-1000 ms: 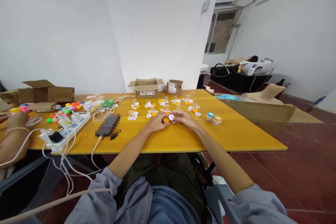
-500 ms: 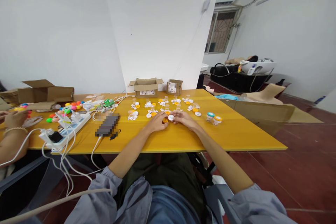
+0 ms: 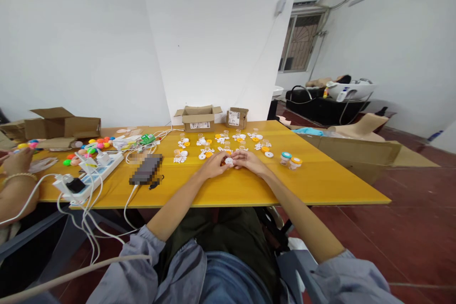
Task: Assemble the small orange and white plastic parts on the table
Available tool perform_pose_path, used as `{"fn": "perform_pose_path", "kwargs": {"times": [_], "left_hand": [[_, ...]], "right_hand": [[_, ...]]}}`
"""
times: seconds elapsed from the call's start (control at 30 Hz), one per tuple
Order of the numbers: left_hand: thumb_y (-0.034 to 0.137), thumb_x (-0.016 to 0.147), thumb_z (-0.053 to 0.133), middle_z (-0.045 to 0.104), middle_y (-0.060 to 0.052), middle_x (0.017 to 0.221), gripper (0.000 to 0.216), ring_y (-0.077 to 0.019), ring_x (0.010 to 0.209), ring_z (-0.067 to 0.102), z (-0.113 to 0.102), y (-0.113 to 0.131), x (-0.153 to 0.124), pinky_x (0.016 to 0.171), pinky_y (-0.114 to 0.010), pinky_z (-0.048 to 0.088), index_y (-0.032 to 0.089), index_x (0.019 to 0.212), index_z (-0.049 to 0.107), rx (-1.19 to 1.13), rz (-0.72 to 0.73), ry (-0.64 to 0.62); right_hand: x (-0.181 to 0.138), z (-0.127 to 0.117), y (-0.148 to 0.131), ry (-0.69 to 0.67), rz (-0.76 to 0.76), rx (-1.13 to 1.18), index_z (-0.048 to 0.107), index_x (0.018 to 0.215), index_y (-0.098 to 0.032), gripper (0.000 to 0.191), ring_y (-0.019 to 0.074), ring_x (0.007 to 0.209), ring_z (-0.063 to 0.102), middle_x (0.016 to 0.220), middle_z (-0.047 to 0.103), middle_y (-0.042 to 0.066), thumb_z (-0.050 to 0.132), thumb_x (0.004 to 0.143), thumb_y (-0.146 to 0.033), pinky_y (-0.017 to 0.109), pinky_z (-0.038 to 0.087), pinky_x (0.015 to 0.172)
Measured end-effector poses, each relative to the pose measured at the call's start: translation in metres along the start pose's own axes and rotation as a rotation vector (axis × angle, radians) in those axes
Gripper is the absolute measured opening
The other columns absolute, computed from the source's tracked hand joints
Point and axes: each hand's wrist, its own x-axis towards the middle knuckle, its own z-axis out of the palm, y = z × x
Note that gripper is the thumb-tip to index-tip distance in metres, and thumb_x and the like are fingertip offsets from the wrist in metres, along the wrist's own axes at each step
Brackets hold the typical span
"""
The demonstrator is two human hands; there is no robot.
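Close together over the near middle of the table, my left hand (image 3: 213, 166) and my right hand (image 3: 250, 161) are both closed. A small round white plastic disc (image 3: 228, 161) sits between their fingertips, gripped from the right side. Behind it, in my left fingers, is an orange lid, now mostly hidden by the disc and fingers. Just beyond my hands lie an orange ring lid (image 3: 209, 155), a white disc (image 3: 202, 156) and small white plastic pieces (image 3: 180, 159). Several clear cups (image 3: 242, 144) stand among similar groups of parts.
Two small jars, one teal-lidded (image 3: 285, 158) and one orange-lidded (image 3: 295, 164), stand to the right. Cardboard boxes (image 3: 198, 119) line the wall. On the left are a dark device (image 3: 146, 169), a power strip (image 3: 96, 175) with cables, coloured balls and another person's hand (image 3: 17, 164).
The white disc has moved slightly left and tilted, now in front of the orange lid, which is largely covered. My hands are closer together. The other person's hand has shifted slightly.
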Motion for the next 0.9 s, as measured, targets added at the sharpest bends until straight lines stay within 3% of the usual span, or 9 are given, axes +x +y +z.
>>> {"fn": "perform_pose_path", "kwargs": {"times": [0.13, 0.3, 0.4, 0.53, 0.7, 0.9], "left_hand": [[0.033, 0.082, 0.066, 0.069, -0.001, 0.082, 0.016, -0.0169, 0.074, 0.061, 0.000, -0.002, 0.002, 0.072, -0.028, 0.049, 0.020, 0.091, 0.066, -0.055, -0.031, 0.050], [0.032, 0.080, 0.069, 0.070, -0.002, 0.081, 0.015, -0.0168, 0.075, 0.065, -0.004, -0.007, 0.008, 0.072, -0.028, 0.052, 0.019, 0.087, 0.066, -0.224, -0.107, 0.278], [0.033, 0.078, 0.072, 0.069, -0.002, 0.079, 0.017, -0.0162, 0.073, 0.066, -0.005, -0.012, 0.011, 0.071, -0.028, 0.053, 0.018, 0.086, 0.065, -0.337, -0.152, 0.348], [0.039, 0.073, 0.078, 0.069, -0.002, 0.079, 0.027, -0.0162, 0.075, 0.066, -0.006, -0.015, 0.014, 0.072, -0.028, 0.053, 0.018, 0.085, 0.065, -0.416, -0.199, 0.344], [0.040, 0.072, 0.078, 0.070, -0.003, 0.082, 0.030, -0.0166, 0.077, 0.066, -0.005, -0.016, 0.013, 0.076, -0.030, 0.054, 0.018, 0.087, 0.066, -0.408, -0.224, 0.318], [0.037, 0.071, 0.079, 0.071, -0.003, 0.082, 0.028, -0.0165, 0.075, 0.066, -0.005, -0.014, 0.012, 0.074, -0.030, 0.054, 0.018, 0.087, 0.067, -0.382, -0.218, 0.312]], "right_hand": [[0.001, 0.001, 0.002, 0.022, -0.038, -0.074, 0.066, 0.086, -0.021, 0.037, 0.0175, 0.074, 0.068, 0.082, 0.071, 0.003, 0.083, 0.065, -0.047, 0.031, 0.058, 0.067], [0.002, 0.005, 0.003, 0.058, -0.200, -0.336, 0.069, 0.089, -0.021, 0.035, 0.0217, 0.086, 0.066, 0.093, 0.072, 0.006, 0.073, 0.075, -0.053, 0.032, 0.054, 0.068], [0.000, 0.009, 0.003, 0.027, -0.302, -0.531, 0.072, 0.094, -0.022, 0.032, 0.0201, 0.082, 0.064, 0.094, 0.071, 0.005, 0.069, 0.081, -0.051, 0.033, 0.052, 0.072], [-0.004, 0.015, 0.002, -0.017, -0.359, -0.735, 0.074, 0.102, -0.024, 0.030, 0.0186, 0.077, 0.061, 0.095, 0.069, 0.004, 0.070, 0.081, -0.046, 0.032, 0.050, 0.074], [-0.011, 0.021, -0.002, 0.015, -0.335, -0.892, 0.071, 0.097, -0.025, 0.019, 0.0173, 0.075, 0.061, 0.089, 0.067, 0.002, 0.065, 0.084, -0.038, 0.029, 0.048, 0.071], [-0.008, 0.014, 0.006, 0.227, -0.279, -1.018, 0.067, 0.091, -0.027, 0.014, 0.0200, 0.080, 0.063, 0.092, 0.070, 0.002, 0.063, 0.078, -0.025, 0.029, 0.046, 0.070]]}}
